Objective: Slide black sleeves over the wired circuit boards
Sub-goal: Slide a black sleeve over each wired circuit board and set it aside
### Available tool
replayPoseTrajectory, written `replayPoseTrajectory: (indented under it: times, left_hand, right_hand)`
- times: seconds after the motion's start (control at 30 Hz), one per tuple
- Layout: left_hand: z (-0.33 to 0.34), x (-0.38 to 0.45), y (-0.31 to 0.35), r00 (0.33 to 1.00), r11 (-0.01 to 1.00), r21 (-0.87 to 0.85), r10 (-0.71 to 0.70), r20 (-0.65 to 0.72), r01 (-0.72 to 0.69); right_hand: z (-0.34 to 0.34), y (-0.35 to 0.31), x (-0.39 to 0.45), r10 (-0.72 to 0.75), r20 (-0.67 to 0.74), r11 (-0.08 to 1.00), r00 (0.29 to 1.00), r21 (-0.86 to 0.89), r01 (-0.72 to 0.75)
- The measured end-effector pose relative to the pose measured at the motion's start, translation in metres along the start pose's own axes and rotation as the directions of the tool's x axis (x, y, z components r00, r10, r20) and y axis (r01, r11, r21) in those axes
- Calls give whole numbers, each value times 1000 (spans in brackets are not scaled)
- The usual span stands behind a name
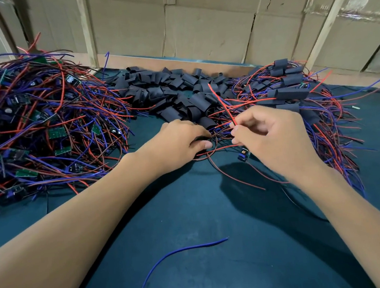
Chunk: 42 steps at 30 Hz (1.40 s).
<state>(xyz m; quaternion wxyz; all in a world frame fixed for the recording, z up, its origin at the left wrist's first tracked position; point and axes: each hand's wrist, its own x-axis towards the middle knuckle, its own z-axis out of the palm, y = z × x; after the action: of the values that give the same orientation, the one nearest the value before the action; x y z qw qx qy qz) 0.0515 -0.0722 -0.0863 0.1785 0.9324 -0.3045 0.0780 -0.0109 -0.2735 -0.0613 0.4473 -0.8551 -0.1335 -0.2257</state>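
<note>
Right hand (268, 134) pinches red wire (223, 105); board (244, 154) below; left hand (179, 140) grips wires.

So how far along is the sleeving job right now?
Done: a modest pile of sleeved boards on the right. In hand: the right hand pinches a red wire, with a bare board below it; the left hand grips wires. Left: a far bigger unsleeved heap and many loose sleeves.

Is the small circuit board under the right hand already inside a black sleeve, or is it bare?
Bare. The circuit board below the right hand shows its blue and copper parts; no sleeve covers it.
</note>
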Motion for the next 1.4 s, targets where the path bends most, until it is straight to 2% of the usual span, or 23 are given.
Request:
replayPoseTrajectory:
  times: [0.1, 0.2, 0.27, 0.33, 0.37, 0.43, 0.53, 0.67, 0.8, 0.97, 1.33, 1.4]
  left_hand:
    - [-3, 2, 1, 998, 998, 65, -2, 61, -2]
    - [-4, 4, 2, 997, 993, 118, -7, 81, -3]
    - [-3, 2, 3, 998, 984, 175, 10, 65, -21]
    - [-2, 0, 3, 999, 978, 203, 43, -13, -39]
    - [-2, -1, 3, 996, 985, 163, 60, -71, -48]
    - [-2, -4, 3, 979, 997, -40, 63, -194, -72]
    - [-1, -8, 8, 951, 957, -262, 38, -308, -123]
    - [1, -10, 18, 943, 918, -371, 12, -332, -142]
    - [4, -10, 25, 932, 898, -412, -8, -363, -153]
    - [3, -7, 23, 909, 813, -577, -185, -373, -72]
    - [0, -8, 24, 897, 869, -484, -128, -423, -104]
    - [-1, -10, 22, 905, 900, -419, -71, -420, -124]
  right_hand:
    - [0, -4, 4, 123, 81, 917, 989, 372, -144]
    - [0, -2, 7, 177, 152, 851, 972, 472, -229]
    - [1, 0, 7, 176, 173, 852, 969, 466, -238]
    - [2, 0, 6, 164, 162, 872, 973, 437, -220]
    - [2, 0, 6, 164, 152, 883, 975, 418, -213]
    - [0, -1, 6, 171, 124, 907, 977, 367, -205]
    - [-2, -1, 5, 181, 62, 935, 982, 299, -191]
    - [-2, -3, 4, 90, 15, 960, 996, 264, -91]
    - [-3, 1, 5, 103, 29, 962, 994, 251, -107]
    - [-1, 0, 4, 74, -55, 981, 996, 182, -63]
    - [-1, -2, 4, 29, -33, 989, 999, 144, -23]
    - [-1, -1, 4, 33, -14, 990, 999, 137, -31]
